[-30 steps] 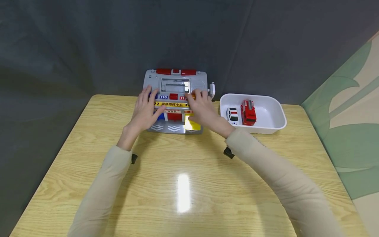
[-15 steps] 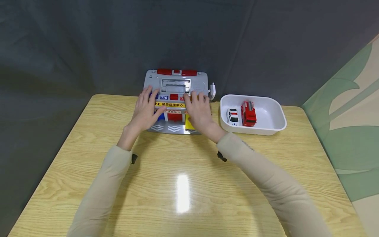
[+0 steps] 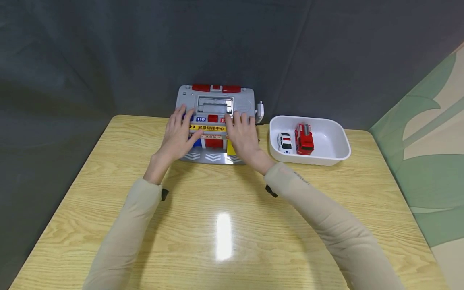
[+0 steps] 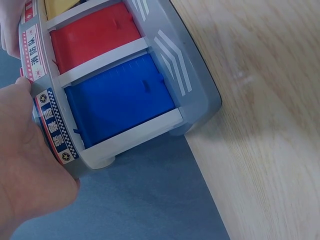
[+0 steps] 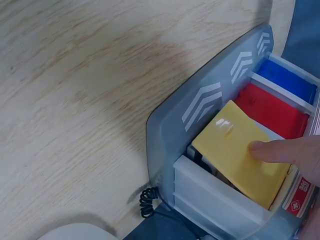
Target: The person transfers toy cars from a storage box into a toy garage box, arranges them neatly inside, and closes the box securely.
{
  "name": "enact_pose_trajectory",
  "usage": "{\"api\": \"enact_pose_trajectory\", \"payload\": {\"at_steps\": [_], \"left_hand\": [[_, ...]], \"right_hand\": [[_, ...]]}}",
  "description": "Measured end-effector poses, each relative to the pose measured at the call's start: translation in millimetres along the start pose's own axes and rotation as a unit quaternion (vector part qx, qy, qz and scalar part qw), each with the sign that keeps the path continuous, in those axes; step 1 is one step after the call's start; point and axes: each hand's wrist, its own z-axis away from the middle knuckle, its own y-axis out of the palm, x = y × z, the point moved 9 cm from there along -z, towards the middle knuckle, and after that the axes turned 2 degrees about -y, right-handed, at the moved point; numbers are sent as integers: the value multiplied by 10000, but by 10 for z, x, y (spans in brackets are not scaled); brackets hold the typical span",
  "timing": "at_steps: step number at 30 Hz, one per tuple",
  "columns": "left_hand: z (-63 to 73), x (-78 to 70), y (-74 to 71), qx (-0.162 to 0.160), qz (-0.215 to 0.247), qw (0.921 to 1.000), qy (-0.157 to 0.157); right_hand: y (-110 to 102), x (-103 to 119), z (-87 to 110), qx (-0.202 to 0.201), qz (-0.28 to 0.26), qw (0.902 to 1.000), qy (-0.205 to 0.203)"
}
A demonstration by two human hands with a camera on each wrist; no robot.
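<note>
A grey toy garage (image 3: 211,128) with a blue door (image 4: 120,100), a red door (image 4: 97,37) and a yellow door (image 5: 232,145) stands at the table's back edge. My left hand (image 3: 175,137) rests on its left end, fingers spread over the roof and thumb along the front edge. Over the right end lies my right hand (image 3: 244,137), with extended fingers on the roof. Its thumb presses the yellow door's face, as the right wrist view shows. That door sits tilted in its bay, its lower end clear of the frame; the other two look closed.
Right of the garage, a white plastic box (image 3: 328,141) contains a white toy car (image 3: 284,141) and a red toy fire truck (image 3: 304,139). A pale upright piece (image 3: 260,112) stands at the garage's right side. A coiled black cord (image 5: 147,202) lies there.
My right hand and forearm have shifted left, the hand turning more upright over the garage. The yellow door has swung a little inward. My left hand has stayed in place.
</note>
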Motion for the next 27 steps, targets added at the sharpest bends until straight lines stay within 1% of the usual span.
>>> {"api": "enact_pose_trajectory", "payload": {"at_steps": [3, 6, 10, 17, 23, 27], "left_hand": [[-3, 5, 14, 1, 4, 10000, 0], [-5, 11, 26, 10, -11, 10000, -24], [-4, 23, 32, 29, -22, 10000, -44], [19, 61, -8, -71, -57, 9999, -50], [-3, 13, -1, -58, -28, 10000, 0], [-7, -17, 18, -25, -19, 10000, 9]], "right_hand": [[29, -12, 5, 144, 51, 9999, -60], [49, -27, 16, 167, 34, 9998, -113], [60, -42, 24, 36, -70, 9999, -148], [55, -23, 5, -188, -206, 9993, -229], [53, -71, 17, -315, -135, 9994, -29], [49, -94, 45, -462, -153, 9988, 19]]}}
